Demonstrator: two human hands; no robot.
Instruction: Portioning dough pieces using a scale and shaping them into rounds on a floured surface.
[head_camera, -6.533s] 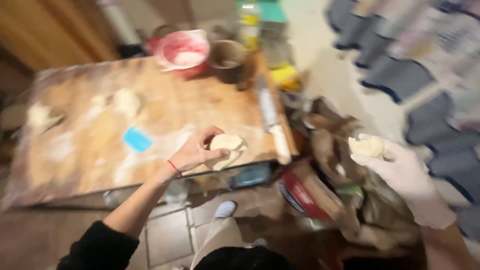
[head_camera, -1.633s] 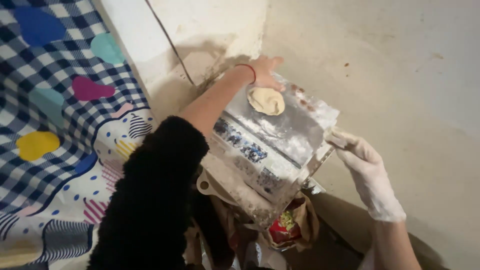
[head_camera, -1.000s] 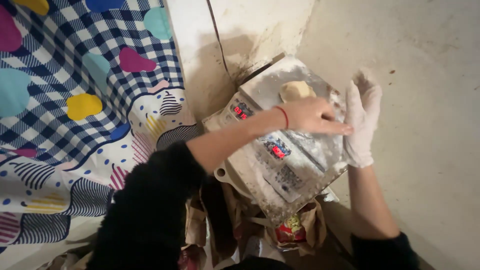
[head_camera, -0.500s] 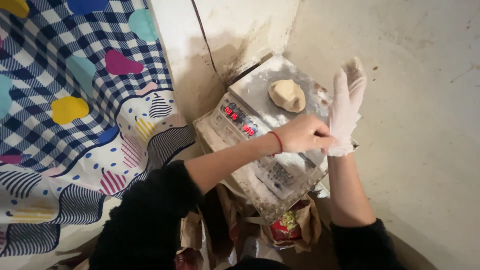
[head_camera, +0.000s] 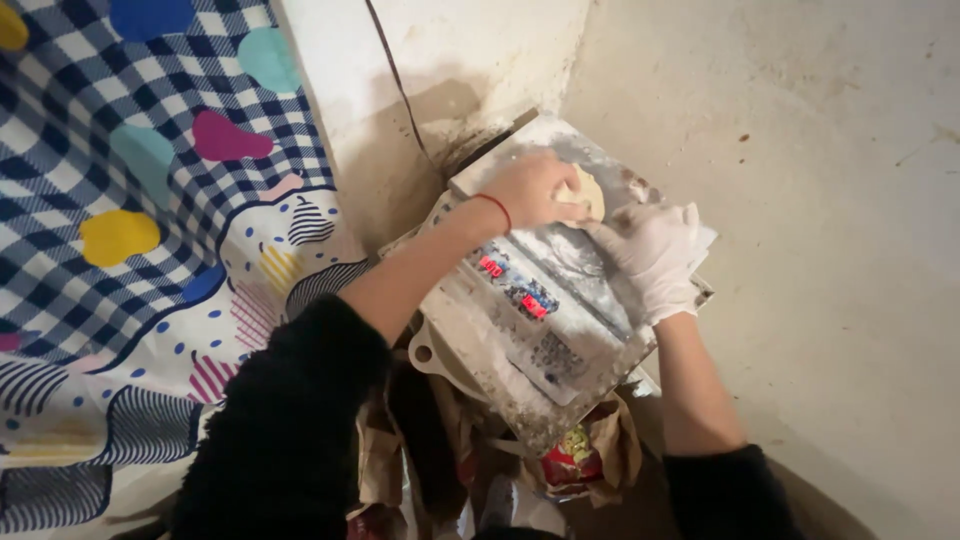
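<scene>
Right now, from the head camera, I see both hands meeting over the dough piece (head_camera: 588, 190), a pale flattish lump that lies on the floury metal platform of the weighing scale (head_camera: 560, 300) tucked into the wall corner. My left hand (head_camera: 535, 190), bare with a red band at the wrist, comes in from the left and covers the near-left side of the dough, its fingers curled down around that edge, so the lump sits just beyond and to the right of them. My right hand (head_camera: 655, 250), in a white glove, lies just right of and below the dough, fingertips touching its lower edge, fingers fairly close together and bent. Most of the dough is hidden, so I cannot tell its long axis. Both hands touch it; the left covers more.

Below the scale I see a brown paper bag (head_camera: 600, 455) with a red packet (head_camera: 570, 465) inside. A checked cloth (head_camera: 130, 220) with coloured blobs fills the left.
</scene>
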